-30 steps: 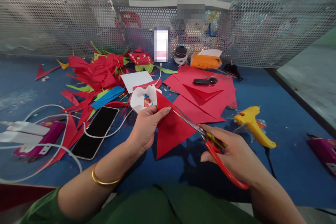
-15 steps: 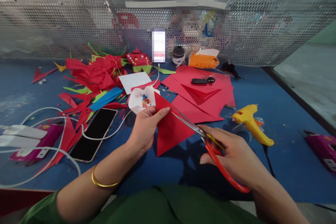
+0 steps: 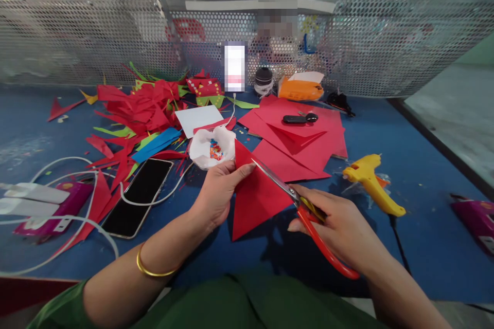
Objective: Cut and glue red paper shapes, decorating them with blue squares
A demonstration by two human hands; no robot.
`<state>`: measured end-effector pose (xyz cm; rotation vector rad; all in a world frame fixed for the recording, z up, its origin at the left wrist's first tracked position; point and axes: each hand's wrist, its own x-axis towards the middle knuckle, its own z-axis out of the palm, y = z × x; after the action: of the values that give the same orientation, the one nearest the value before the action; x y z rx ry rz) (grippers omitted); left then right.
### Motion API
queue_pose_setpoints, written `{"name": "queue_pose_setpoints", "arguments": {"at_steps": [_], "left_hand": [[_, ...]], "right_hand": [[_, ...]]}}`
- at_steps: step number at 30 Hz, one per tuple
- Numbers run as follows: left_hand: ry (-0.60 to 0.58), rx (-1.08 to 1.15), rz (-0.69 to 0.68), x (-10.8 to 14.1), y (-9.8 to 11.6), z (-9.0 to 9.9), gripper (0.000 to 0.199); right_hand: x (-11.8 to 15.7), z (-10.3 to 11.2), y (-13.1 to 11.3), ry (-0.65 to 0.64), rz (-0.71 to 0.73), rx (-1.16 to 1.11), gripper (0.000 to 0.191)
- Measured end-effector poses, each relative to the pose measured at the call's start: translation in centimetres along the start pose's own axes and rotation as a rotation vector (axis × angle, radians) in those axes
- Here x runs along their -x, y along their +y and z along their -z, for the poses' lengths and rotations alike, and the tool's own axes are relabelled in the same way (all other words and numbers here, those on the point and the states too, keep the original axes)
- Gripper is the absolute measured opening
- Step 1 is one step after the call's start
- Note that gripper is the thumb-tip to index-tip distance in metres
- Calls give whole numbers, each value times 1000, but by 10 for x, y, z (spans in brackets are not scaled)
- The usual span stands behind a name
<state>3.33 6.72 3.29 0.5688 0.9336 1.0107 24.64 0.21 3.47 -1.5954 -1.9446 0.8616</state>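
Note:
My left hand point(image 3: 219, 190) pinches a folded piece of red paper point(image 3: 257, 198) between thumb and fingers, above the blue table. In my right hand point(image 3: 335, 221) is a pair of scissors point(image 3: 318, 239) with red handles. Their blades lie along the upper right edge of the red paper, tips close to my left thumb. Just behind my left hand sits a white bowl point(image 3: 200, 149) with small colourful bits in it. Further back lies a stack of red paper sheets point(image 3: 309, 157) with a black key fob point(image 3: 295, 119) on top.
Red and green paper scraps point(image 3: 150, 103) pile up at the back left. A smartphone point(image 3: 139, 198), white cables and a purple power strip point(image 3: 57, 211) lie left. A yellow glue gun point(image 3: 372, 180) rests at right. Behind the table stands a perforated metal screen point(image 3: 116, 20).
The red paper has shifted slightly right and its lower corner has dropped. The scissor blades have come together, and the right hand has moved a little left.

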Motion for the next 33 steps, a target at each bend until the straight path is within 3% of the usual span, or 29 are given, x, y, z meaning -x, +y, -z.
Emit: {"name": "queue_pose_setpoints", "arguments": {"at_steps": [12,18,27,33], "left_hand": [[-29,51,44,-3,0,2,15],[-42,41,52,-3,2,3,17],[-26,135,-17,-3,1,0,18],[54,101,-114,-8,-1,4,20]], "right_hand": [[1,-3,5,9,49,24,47],[3,-6,10,38,73,50,52],[1,-10,9,52,59,28,50],[3,-13,6,45,-2,10,45]]}}
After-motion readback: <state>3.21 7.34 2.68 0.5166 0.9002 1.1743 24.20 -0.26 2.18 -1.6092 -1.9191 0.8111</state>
